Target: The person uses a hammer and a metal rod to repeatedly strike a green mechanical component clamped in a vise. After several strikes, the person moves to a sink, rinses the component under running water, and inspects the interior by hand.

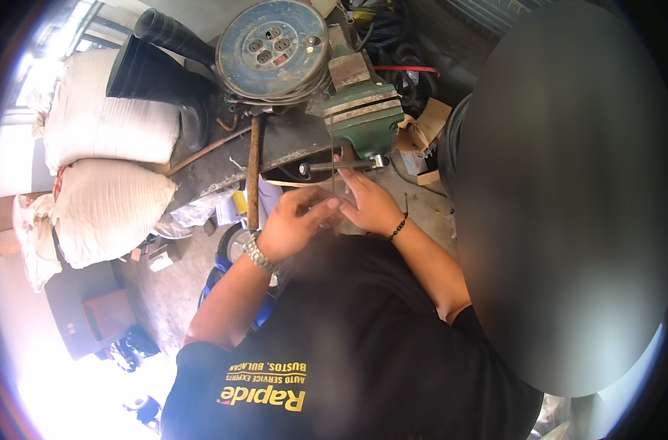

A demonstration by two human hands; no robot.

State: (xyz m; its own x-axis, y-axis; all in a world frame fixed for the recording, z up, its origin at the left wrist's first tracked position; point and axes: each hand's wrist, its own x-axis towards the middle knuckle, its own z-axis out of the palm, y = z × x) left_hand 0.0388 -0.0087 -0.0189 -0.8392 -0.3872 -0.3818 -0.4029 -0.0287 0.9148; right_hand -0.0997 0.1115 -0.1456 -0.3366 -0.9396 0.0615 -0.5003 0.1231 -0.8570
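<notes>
A green bench vise [359, 121] is mounted at the bench edge, its handle bar [326, 167] lying crosswise below it. A thin rod or wire [332, 136] hangs vertically from the vise area toward my hands. My left hand [301, 216], with a metal watch, is closed at the rod's lower end, its fingertips slightly blurred. My right hand [370, 205], with a dark bead bracelet, has its fingers stretched up beside the rod, near the handle bar. A wooden-handled hammer [254, 172] lies over the bench edge left of my hands.
A blue cable reel [271, 44], black rubber boots [147, 73] and a copper-coloured pipe [205, 150] sit on the bench [282, 136]. Stacked white sacks [106, 209] stand at left. Cardboard [429, 121] lies right of the vise. A large blurred oval covers the right side of the view.
</notes>
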